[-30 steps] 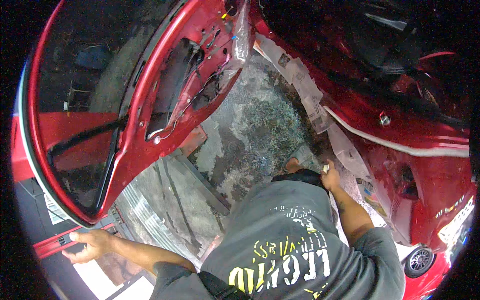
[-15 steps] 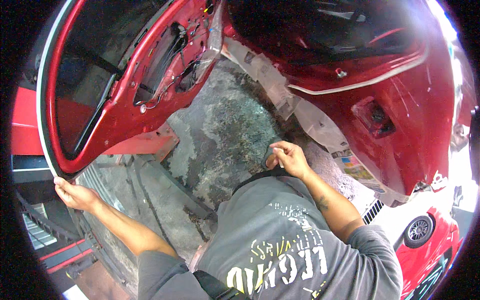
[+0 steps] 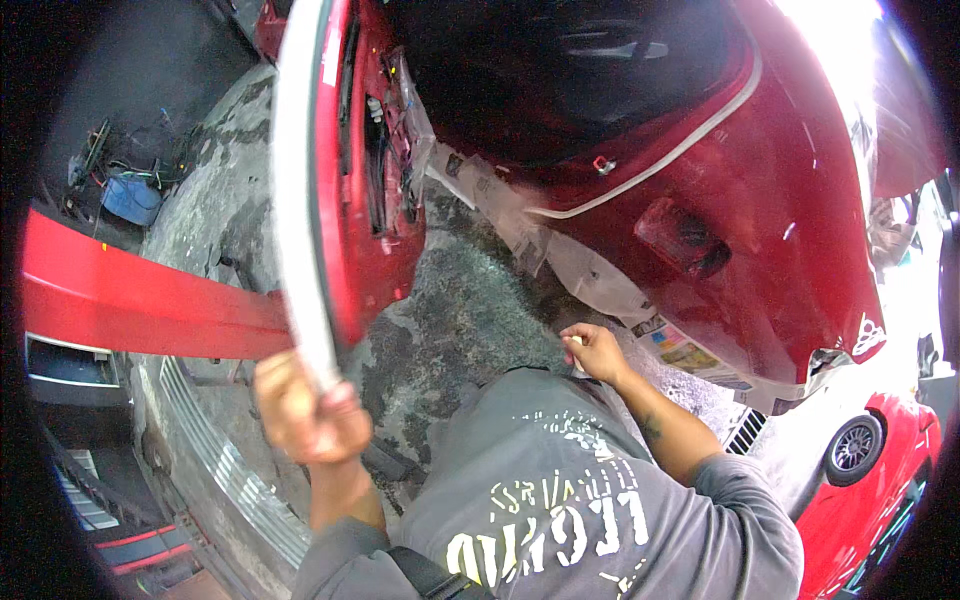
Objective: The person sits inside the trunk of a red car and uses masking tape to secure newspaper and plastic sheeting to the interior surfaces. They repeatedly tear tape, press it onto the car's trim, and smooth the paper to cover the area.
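stained grey floor (image 3: 470, 300), blue container (image 3: 132, 200) at far left, bright white light (image 3: 835, 25) upper right

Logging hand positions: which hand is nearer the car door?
Left: the left hand is at the near end of the car door; the right hand is apart, further right.

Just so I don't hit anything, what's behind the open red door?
Beyond the door, left of its pale edge, show a long red panel and a blue object. The door covers what's directly behind, including any more of the panel.
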`<state>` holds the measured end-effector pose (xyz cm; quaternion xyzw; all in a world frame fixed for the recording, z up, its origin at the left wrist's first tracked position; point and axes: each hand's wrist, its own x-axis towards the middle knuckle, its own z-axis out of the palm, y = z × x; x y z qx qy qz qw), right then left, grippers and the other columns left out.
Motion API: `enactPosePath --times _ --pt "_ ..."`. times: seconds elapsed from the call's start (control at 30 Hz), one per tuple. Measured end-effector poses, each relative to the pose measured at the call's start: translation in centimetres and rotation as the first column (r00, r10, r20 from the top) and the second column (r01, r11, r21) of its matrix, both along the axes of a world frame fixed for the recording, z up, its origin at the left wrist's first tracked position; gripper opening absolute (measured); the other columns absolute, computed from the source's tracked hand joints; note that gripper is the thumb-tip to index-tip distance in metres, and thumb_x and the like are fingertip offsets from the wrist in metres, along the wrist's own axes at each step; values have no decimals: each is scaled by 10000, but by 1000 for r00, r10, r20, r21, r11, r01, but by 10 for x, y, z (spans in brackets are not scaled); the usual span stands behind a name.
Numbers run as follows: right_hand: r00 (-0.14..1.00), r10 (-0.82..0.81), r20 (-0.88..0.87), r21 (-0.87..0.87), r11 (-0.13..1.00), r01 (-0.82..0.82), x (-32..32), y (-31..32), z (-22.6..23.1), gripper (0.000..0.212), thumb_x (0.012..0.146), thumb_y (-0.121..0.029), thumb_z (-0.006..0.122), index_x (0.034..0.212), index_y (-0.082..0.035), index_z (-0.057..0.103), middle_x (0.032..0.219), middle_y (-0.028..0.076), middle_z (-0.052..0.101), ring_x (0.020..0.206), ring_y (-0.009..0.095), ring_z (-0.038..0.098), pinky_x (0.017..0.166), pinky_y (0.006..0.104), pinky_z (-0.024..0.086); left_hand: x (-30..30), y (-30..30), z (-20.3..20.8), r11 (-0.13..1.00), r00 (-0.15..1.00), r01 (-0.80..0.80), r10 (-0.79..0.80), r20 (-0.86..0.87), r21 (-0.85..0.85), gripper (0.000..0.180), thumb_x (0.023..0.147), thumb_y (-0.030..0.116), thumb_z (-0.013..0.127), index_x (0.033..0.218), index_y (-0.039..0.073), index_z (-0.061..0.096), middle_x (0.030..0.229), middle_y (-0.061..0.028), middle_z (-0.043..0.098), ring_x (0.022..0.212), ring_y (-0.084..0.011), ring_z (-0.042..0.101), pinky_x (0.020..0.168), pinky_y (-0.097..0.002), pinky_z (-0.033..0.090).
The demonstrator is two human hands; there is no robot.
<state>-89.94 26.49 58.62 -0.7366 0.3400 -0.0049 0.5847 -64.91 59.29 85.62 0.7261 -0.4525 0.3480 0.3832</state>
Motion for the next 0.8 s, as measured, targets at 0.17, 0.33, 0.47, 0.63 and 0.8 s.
enactPosePath --times 0.17,0.33,0.47,0.63,0.8 --pt "994 -109 -7 10 994 109 -50 -56 -9 225 1033 -213 718 1138 -22 772 808 63 769 700 122 729 655 323 563 -9 -167 17 865 900 436 -422 112 -248 489 1006 356 694 1357 35 580 1401 -275 546 1327 -518 554 1124 -632 441" --pt "975 -221 -15 40 974 222 -103 -85 -24 214 1027 -190 729 1149 -20 771 802 61 772 701 124 727 646 324 563 -26 -233 35 834 837 546 -537 110 -77 414 1053 355 581 1313 62 717 1597 -338 432 1474 -587 431 1230 -674 340" --pt "973 -228 -23 12 974 228 -134 -100 -24 205 1024 -191 731 1134 -26 783 838 73 798 716 140 744 665 324 571 -40 -319 34 817 823 566 -552 137 -107 401 1011 354 639 1280 76 745 1604 -313 442 1503 -540 410 1265 -625 294" --pt "980 -200 -16 -19 980 200 -161 -107 -24 200 1038 -162 711 1153 -8 769 819 54 780 702 126 725 658 315 565 -39 -428 56 863 840 491 -504 200 116 319 1046 419 623 1280 256 765 1600 -166 458 1519 -453 357 1241 -616 240" --pt "927 -376 13 47 926 375 -196 -99 -34 211 1017 -199 718 1152 -51 786 828 88 796 707 164 753 673 351 587 -37 -523 75 909 823 381 -417 385 171 281 1033 378 664 1285 293 755 1578 -142 477 1529 -428 362 1235 -558 255"
